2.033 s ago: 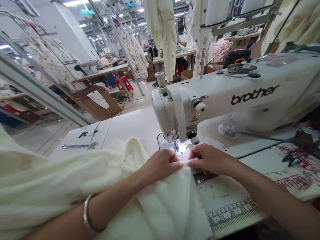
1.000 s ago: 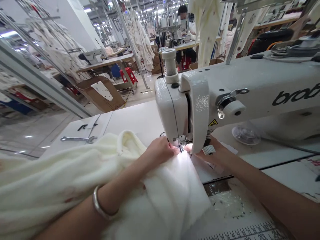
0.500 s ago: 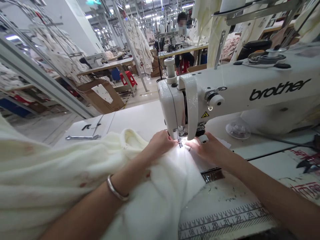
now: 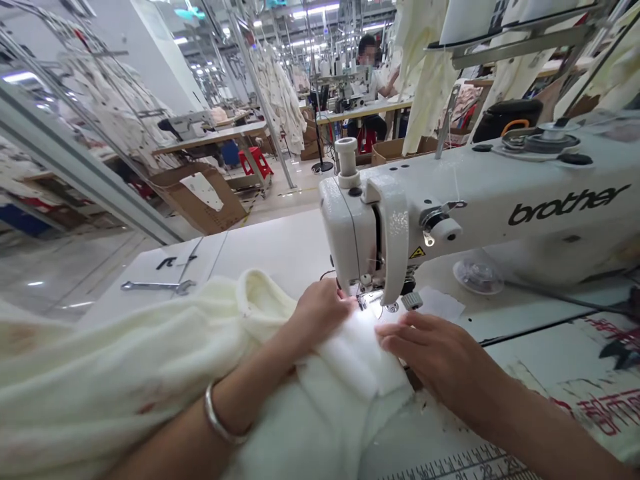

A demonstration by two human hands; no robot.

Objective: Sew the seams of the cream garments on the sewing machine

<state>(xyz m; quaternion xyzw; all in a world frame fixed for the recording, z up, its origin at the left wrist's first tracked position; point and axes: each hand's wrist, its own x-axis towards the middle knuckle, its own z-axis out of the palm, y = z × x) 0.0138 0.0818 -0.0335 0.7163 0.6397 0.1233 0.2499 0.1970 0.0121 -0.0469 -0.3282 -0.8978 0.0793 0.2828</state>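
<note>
A cream fleece garment with small brownish spots spreads over the left of the sewing table and under the needle area of a white sewing machine. My left hand, a silver bangle on its wrist, is closed on the cloth just left of the lit presser foot. To the right of the foot and nearer to me, my right hand has its thumb and fingers together at the cloth's right edge. A folded, rounded part of the garment stands up beside my left forearm.
A wrench lies on the table's far left part. Right of the needle sit a clear bobbin-like disc and a white scrap. A printed ruler runs along the front edge. Beyond are a cardboard box and a person at another machine.
My right hand has drawn back from beside the presser foot toward me, along the cloth's edge. My left hand stays near the foot. The view has shifted slightly.
</note>
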